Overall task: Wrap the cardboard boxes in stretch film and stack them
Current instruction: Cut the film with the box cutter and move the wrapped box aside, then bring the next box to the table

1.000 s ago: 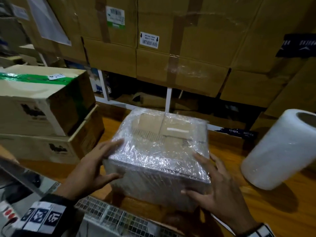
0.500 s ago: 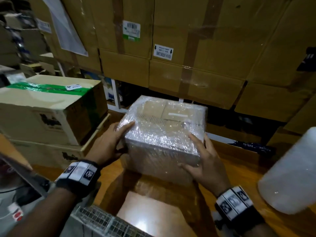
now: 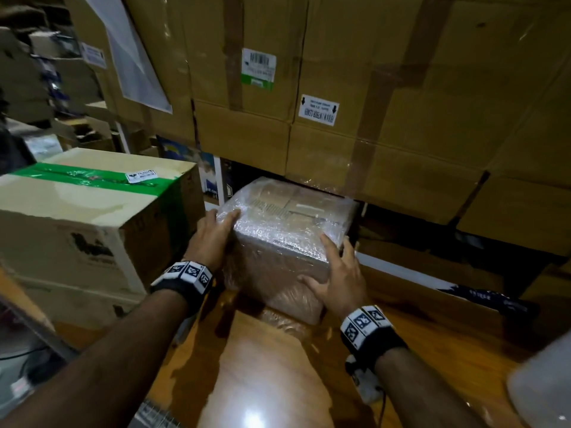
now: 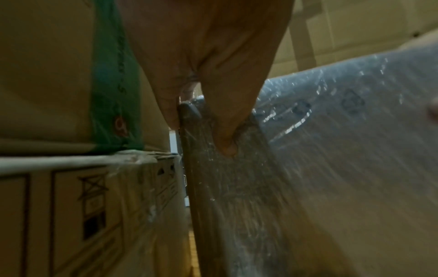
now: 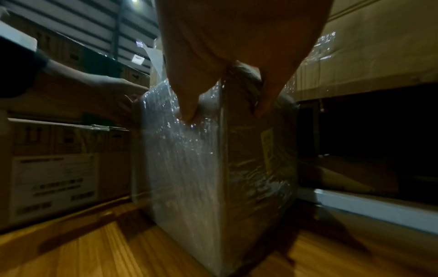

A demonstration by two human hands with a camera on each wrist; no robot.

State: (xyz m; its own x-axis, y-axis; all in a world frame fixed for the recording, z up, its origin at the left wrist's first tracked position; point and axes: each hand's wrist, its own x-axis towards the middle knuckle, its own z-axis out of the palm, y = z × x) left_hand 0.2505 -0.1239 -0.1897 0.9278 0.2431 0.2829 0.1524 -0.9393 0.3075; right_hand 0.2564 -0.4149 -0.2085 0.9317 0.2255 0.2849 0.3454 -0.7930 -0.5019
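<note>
Film-wrapped cardboard box (image 3: 287, 233) sits on the wooden counter (image 3: 432, 344), its far side tucked just under the bottom edge of the big taped cartons (image 3: 386, 118) stacked behind it. Both hands hold it by its near corners. The left hand (image 3: 213, 236) lies along the box's left side, fingers (image 3: 227, 216) straight and close together with the tips reaching onto the top corner; in the left wrist view the thumb (image 4: 225, 135) presses on the near face while the other fingers go round the edge. The right hand (image 3: 340, 273) clasps the near right corner — fingers spread, the thumb (image 5: 187, 108) on the front face and the rest on the right side. The film is wrinkled and glinting over every visible face.

Just to the left stands a box sealed with green tape (image 3: 92, 217), stacked on another box (image 4: 83, 206), with a narrow gap to the wrapped one. At the lower right edge of the head view a blurred white roll of stretch film (image 3: 543, 387) shows — well apart from the hands.
</note>
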